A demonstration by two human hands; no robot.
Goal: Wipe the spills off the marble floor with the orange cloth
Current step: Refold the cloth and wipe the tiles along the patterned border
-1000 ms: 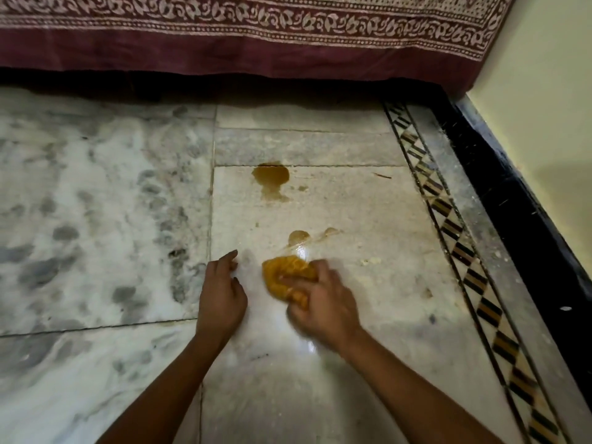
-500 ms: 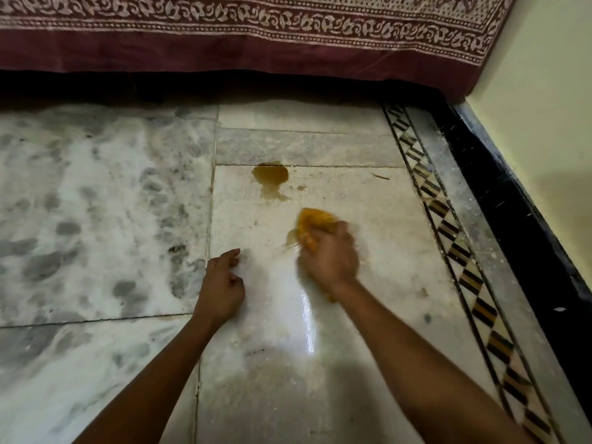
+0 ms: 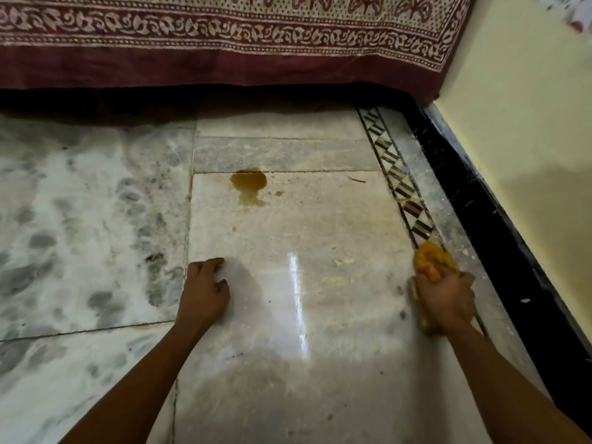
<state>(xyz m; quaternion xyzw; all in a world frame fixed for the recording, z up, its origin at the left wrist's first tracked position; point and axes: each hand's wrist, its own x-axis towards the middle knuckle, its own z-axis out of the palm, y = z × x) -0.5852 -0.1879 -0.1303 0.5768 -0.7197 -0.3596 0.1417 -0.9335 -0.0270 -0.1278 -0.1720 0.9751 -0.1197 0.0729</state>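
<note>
My right hand (image 3: 447, 301) grips the bunched orange cloth (image 3: 432, 262) and presses it to the marble floor (image 3: 320, 235) at the right, on the patterned border strip. A brown spill (image 3: 249, 184) lies on the pale slab further ahead, near a tile joint, with a small trail running toward me and tiny specks beside it. My left hand (image 3: 205, 291) rests on the floor with its fingers curled and nothing in it. The slab between my hands looks wet and shiny.
A maroon printed bedcover (image 3: 224, 43) hangs over the floor at the back, dark space beneath it. A black skirting (image 3: 480, 200) and a cream wall (image 3: 528, 139) close off the right side. Grey-veined marble (image 3: 80, 219) spreads to the left.
My right hand swept the cloth from the small spill in the middle out to the right border. That small spill is gone from the slab. My left hand stayed put.
</note>
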